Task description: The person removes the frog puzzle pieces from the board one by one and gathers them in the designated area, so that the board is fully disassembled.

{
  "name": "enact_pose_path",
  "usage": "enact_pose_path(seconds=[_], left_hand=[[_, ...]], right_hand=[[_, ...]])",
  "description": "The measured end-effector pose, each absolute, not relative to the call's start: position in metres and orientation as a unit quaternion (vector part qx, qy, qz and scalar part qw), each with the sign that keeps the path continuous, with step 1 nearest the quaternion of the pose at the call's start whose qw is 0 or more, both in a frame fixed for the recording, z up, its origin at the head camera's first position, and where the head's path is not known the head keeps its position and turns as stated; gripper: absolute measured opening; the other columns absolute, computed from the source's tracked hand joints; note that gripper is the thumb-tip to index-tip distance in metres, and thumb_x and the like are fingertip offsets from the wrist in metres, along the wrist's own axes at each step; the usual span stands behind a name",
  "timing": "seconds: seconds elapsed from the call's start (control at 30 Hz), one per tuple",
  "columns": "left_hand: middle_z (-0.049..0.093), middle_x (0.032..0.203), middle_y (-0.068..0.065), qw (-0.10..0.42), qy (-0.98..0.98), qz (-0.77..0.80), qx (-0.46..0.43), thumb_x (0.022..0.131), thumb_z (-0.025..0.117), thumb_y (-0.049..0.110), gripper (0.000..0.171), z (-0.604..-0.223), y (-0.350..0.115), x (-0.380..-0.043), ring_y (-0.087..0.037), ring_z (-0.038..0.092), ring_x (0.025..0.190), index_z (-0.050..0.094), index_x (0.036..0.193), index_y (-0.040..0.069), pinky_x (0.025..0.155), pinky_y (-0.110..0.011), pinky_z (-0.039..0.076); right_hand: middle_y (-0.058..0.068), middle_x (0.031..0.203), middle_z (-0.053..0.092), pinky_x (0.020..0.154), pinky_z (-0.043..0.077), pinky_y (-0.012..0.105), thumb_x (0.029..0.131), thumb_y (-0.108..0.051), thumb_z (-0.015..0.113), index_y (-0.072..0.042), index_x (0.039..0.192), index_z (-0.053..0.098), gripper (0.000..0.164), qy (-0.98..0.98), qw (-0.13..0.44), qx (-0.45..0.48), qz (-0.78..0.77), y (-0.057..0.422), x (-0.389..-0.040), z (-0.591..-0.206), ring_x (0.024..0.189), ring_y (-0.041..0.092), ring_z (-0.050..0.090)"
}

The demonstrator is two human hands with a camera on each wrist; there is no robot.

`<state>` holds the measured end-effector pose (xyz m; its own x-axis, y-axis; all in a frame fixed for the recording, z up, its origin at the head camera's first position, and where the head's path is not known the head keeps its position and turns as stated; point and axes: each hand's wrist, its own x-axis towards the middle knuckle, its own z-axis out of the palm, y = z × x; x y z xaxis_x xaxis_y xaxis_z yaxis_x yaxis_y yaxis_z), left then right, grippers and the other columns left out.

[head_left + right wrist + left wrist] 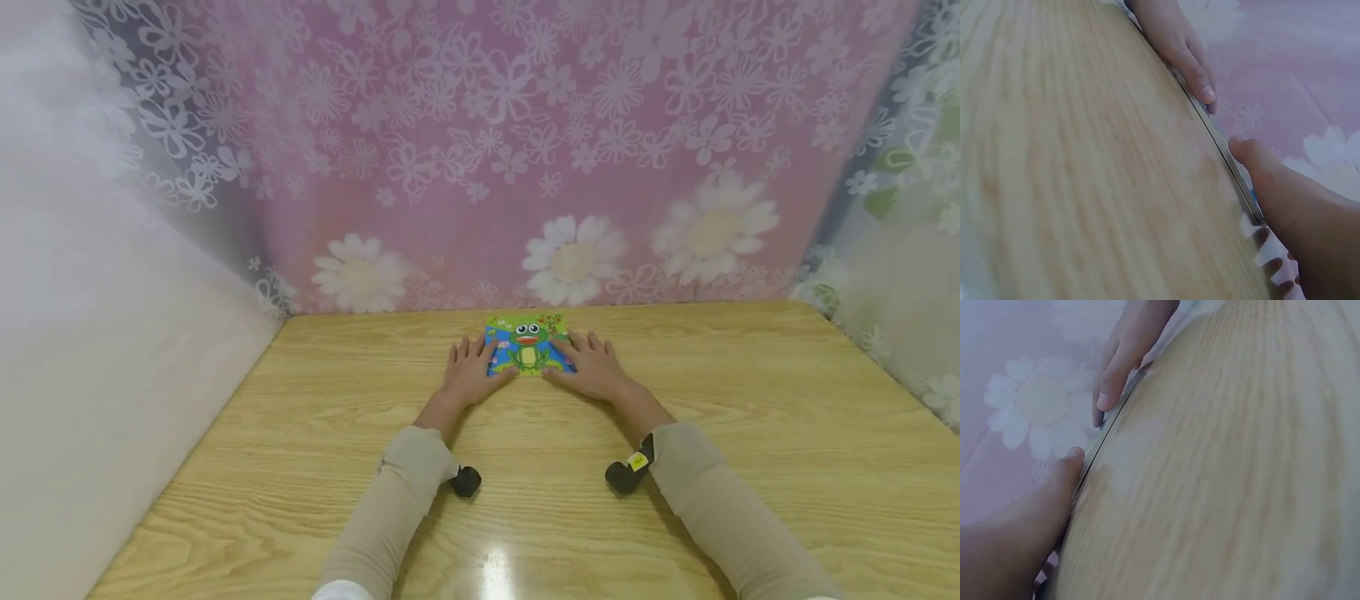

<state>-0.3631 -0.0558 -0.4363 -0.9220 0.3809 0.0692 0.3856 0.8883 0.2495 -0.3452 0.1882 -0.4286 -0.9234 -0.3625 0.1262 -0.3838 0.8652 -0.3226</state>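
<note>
A flat rectangular board (530,357) with a cartoon frog on a blue and green background lies on the wooden table. My left hand (472,369) rests at its left edge, thumb over the near corner and fingers spread. At the right edge lies my right hand (594,368), its fingers likewise extended and its thumb on the near side. From the right wrist, the board (1216,139) shows as a thin edge low on the tabletop, with both thumbs over it. Palms and some fingertips are hidden in the wrist views.
The wood-grain table (540,442) reaches back to a pink flowered curtain (465,208) just behind the board. A white wall or sheet (112,333) borders the left side, and flowered cloth (907,275) the right. Small black devices (628,477) are strapped at both wrists.
</note>
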Motion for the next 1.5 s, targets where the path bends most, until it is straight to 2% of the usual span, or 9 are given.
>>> enact_pose_path(seconds=[0.63,0.9,1.5], left_hand=[[0.013,0.151,-0.011,0.006,-0.971,-0.116,-0.210,0.086,0.034,0.069,0.083,-0.431,-0.062,-0.355,-0.033,0.004,0.137,0.021,0.148,0.016,0.107,-0.049,0.003],[0.010,0.152,-0.011,-0.015,-0.968,-0.111,-0.223,0.086,0.034,0.069,0.083,-0.428,-0.068,-0.338,-0.032,0.002,0.137,0.018,0.148,0.016,0.107,-0.047,0.002],[0.014,0.150,-0.013,-0.011,-0.967,-0.098,-0.237,0.087,0.036,0.066,0.081,-0.428,-0.081,-0.306,-0.034,0.005,0.136,0.020,0.148,0.014,0.107,-0.048,0.006]], right_hand=[[0.023,0.145,0.024,0.103,0.003,0.058,0.086,-0.063,0.045,-0.011,0.144,0.033,0.079,-0.965,0.048,0.213,0.146,0.186,-0.339,-0.428,0.132,0.043,0.015],[0.026,0.142,0.027,0.103,0.005,0.058,0.086,-0.061,0.047,-0.009,0.142,0.036,0.078,-0.963,0.056,0.224,0.135,0.184,-0.324,-0.429,0.130,0.044,0.020],[0.026,0.138,0.034,0.101,0.013,0.060,0.086,-0.056,0.052,-0.008,0.138,0.043,0.071,-0.957,0.076,0.243,0.136,0.180,-0.294,-0.431,0.127,0.045,0.027]])
